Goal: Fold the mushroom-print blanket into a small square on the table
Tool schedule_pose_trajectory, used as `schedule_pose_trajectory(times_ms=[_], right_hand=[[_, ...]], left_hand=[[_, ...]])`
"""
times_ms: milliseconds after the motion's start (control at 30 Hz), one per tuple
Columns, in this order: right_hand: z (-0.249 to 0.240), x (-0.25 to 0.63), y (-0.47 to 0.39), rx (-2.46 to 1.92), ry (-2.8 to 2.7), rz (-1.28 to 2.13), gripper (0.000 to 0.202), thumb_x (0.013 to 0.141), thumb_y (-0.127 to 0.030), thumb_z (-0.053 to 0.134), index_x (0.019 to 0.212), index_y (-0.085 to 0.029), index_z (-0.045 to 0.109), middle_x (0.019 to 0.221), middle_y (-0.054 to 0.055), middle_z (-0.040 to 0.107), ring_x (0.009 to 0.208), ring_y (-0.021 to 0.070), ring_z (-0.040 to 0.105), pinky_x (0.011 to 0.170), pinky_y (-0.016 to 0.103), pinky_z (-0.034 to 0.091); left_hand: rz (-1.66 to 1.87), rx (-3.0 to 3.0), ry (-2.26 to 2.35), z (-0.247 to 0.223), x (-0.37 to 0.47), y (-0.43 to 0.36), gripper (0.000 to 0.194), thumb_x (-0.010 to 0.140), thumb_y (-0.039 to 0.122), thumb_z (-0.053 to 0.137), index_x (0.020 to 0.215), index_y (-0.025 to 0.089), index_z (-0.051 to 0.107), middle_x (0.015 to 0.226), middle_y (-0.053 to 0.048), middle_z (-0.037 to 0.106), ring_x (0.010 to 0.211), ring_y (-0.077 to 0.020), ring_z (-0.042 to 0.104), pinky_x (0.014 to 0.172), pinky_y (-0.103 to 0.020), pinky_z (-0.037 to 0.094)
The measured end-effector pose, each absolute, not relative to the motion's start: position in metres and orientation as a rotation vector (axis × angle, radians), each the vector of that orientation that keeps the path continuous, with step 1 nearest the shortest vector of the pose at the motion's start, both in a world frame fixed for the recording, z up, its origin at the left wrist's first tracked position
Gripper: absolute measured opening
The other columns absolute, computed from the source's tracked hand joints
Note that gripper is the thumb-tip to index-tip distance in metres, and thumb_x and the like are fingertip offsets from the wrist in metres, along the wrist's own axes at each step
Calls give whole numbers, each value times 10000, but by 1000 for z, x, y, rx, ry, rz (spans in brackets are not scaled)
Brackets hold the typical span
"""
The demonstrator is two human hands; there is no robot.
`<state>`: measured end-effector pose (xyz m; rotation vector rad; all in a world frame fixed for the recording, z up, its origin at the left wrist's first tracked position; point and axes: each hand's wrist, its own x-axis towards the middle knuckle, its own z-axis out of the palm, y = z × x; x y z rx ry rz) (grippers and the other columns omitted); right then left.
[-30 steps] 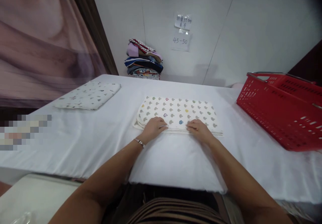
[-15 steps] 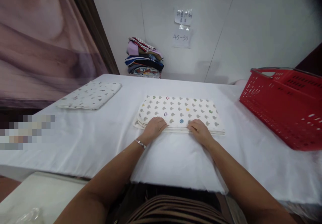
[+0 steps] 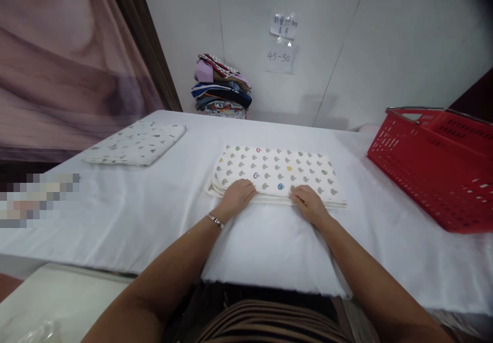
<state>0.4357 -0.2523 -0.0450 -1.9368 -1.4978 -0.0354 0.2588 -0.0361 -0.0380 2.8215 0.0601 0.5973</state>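
Both the left hand [image 3: 236,197] and the right hand [image 3: 311,205] are rested, apart, at the near edge of the mushroom-print cloth [image 3: 273,166], seemingly so that its layers are steadied; the fingers are held together, but whether fabric is pinched cannot be told. The cloth is laid flat on the desk [image 3: 277,248], within easy reach. A red basket [image 3: 431,173] at right and a folded white cloth [image 3: 140,143] at left are placed aside, perhaps to spare the middle; beyond, a fabric pile [image 3: 222,89] is stacked

Pale panelled wall [image 3: 346,50] straight ahead, paper sign [image 3: 279,58] reading 45-50, pinkish drape [image 3: 57,65] at left, white-clothed table [image 3: 385,240] stretching below!
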Motion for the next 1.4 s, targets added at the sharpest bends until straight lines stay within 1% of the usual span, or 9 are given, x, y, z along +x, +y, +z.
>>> schedule_pose_trajectory(times_ms=[100, 233, 333, 433, 633, 800, 1133, 1300, 1400], right_hand=[[-44, 435, -253, -1950, -1529, -40, 282, 937, -321, 396, 875, -216, 650, 933, 74, 612, 909, 214, 531, 817, 371, 442], [-46, 437, -254, -1959, -1595, -53, 262, 924, -343, 431, 970, -231, 663, 978, 79, 623, 934, 224, 540, 831, 390, 445], [-49, 439, -254, -1964, -1614, -53, 262, 915, -362, 454, 1004, -246, 671, 979, 78, 626, 934, 231, 544, 823, 400, 452], [-50, 438, -254, -1965, -1590, -50, 266, 917, -362, 452, 990, -253, 684, 962, 71, 629, 925, 229, 544, 819, 397, 458], [-50, 435, -252, -1956, -1508, -52, 280, 918, -352, 438, 936, -256, 701, 923, 67, 632, 902, 227, 546, 812, 395, 461], [-50, 434, -251, -1936, -1466, -30, 260, 910, -336, 452, 897, -244, 694, 916, 60, 630, 898, 218, 549, 817, 378, 459], [-55, 434, -248, -1860, -1362, -18, 246, 915, -350, 454, 833, -225, 649, 862, 51, 612, 865, 207, 536, 794, 368, 449], [-55, 434, -248, -1839, -1388, -88, 212, 919, -314, 459, 847, -223, 636, 866, 51, 605, 865, 204, 533, 785, 365, 449], [-53, 433, -249, -1836, -1438, -149, 207, 923, -289, 452, 868, -216, 637, 879, 62, 609, 867, 208, 535, 778, 370, 454]], left_hand=[[602, 2841, 43, -36, 256, -37, 341, 954, 313, 334, 791, 176, 600, 812, -56, 580, 799, -175, 497, 748, -328, 407], [565, 2848, -29, -36, 253, -37, 362, 956, 323, 331, 779, 181, 613, 809, -50, 577, 793, -165, 495, 753, -324, 402], [531, 2826, -56, -37, 251, -35, 318, 936, 364, 389, 801, 186, 614, 825, -42, 578, 799, -164, 503, 743, -317, 405], [525, 2803, -56, -38, 252, -33, 261, 908, 379, 454, 828, 186, 612, 845, -41, 584, 823, -170, 511, 745, -312, 409], [552, 2765, -18, -40, 253, -34, 252, 928, 328, 416, 875, 197, 624, 863, -36, 597, 834, -163, 520, 772, -316, 413], [543, 2757, -2, -38, 253, -35, 282, 936, 318, 389, 855, 197, 631, 854, -40, 598, 834, -167, 524, 775, -321, 418], [565, 2770, 19, -44, 254, -34, 215, 902, 350, 476, 891, 206, 635, 892, -37, 603, 855, -171, 529, 778, -321, 421], [605, 2790, 51, -42, 257, -36, 288, 938, 327, 400, 821, 195, 627, 825, -27, 595, 805, -157, 515, 750, -308, 406], [639, 2824, 59, -39, 256, -39, 313, 950, 315, 367, 811, 184, 616, 815, -33, 593, 802, -161, 509, 750, -312, 398]])
